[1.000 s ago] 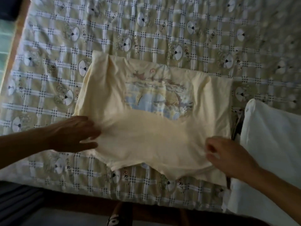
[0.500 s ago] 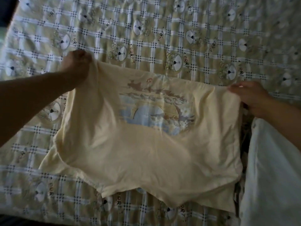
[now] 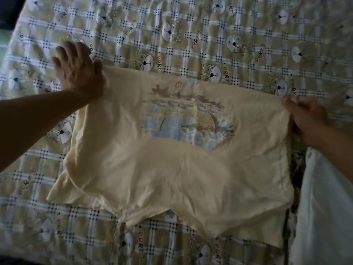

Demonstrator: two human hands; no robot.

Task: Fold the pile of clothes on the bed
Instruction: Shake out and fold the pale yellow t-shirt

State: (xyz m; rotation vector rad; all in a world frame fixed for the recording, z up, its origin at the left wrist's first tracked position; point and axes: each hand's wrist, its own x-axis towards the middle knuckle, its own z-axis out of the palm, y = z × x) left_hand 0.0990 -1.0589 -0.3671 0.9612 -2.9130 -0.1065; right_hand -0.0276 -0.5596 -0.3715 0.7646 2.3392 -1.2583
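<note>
A pale yellow T-shirt (image 3: 172,169) with a blue and brown printed picture lies spread on the bed, its near edge folded over unevenly. My left hand (image 3: 76,67) rests flat at the shirt's far left corner, fingers spread on the bedsheet and the heel of the palm on the cloth. My right hand (image 3: 303,115) pinches the shirt's far right corner between closed fingers.
The bed is covered by a checked beige sheet (image 3: 191,35) with bear prints. A white garment (image 3: 324,217) lies at the right, beside the shirt. A dark strip of cloth (image 3: 298,169) shows between the two.
Both hands went from the shirt's near edge to its far corners. My left hand, closed on the far left corner half a second ago, now lies flat with fingers spread.
</note>
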